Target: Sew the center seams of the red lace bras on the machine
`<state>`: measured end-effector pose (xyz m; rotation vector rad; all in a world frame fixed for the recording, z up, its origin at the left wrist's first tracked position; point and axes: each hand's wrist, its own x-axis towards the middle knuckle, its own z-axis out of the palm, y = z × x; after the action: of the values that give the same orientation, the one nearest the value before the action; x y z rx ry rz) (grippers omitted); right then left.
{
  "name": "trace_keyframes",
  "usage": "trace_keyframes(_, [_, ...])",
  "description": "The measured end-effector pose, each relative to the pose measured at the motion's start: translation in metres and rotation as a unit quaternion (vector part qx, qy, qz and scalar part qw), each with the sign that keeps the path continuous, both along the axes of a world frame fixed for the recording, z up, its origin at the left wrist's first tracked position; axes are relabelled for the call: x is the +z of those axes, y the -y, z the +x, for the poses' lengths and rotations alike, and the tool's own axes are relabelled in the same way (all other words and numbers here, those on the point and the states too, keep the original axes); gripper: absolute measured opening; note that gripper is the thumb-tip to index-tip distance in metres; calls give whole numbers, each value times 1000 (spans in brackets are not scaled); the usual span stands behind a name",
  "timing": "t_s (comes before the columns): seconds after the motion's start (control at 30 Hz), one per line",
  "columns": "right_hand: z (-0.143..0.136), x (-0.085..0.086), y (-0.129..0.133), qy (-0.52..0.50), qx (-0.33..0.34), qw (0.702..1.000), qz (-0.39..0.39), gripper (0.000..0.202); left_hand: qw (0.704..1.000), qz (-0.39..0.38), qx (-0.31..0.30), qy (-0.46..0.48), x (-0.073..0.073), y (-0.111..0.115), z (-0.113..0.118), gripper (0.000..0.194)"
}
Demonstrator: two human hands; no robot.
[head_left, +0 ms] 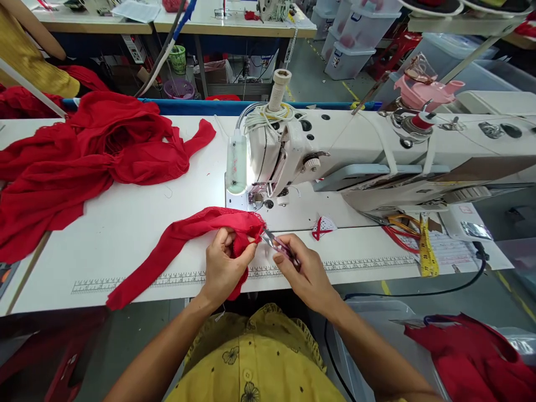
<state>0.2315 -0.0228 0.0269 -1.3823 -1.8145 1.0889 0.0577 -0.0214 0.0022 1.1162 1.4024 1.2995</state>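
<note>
A long strip of red fabric lies across the front of the white sewing table, its edge gathered between the hands. My left hand is closed on this fabric, pinching it close to its right end. In my right hand is a small pair of thread snips, gripped with the fingers. The blade tips touch or nearly touch the fabric's right edge. Just behind the fabric stands the white sewing machine, with its needle area lit.
A heap of red fabric covers the table's left side. Orange-handled scissors, a yellow tape measure and a small red-and-white triangular piece lie to the right. A printed ruler runs along the front edge. Another person's arm shows at upper left.
</note>
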Motion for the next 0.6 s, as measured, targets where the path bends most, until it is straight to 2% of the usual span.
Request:
trace_keyframes(0.17, [8, -2, 21, 121, 40, 989, 76, 21, 1000, 12, 17, -18, 0, 1, 1, 23])
trace_keyframes(0.37, [3, -16, 21, 130, 20, 988, 76, 22, 998, 22, 37, -47, -5, 3, 2, 22])
trace_keyframes(0.6, [3, -13, 21, 111, 19, 993, 42, 26, 995, 32, 45, -79, -7, 4, 1, 21])
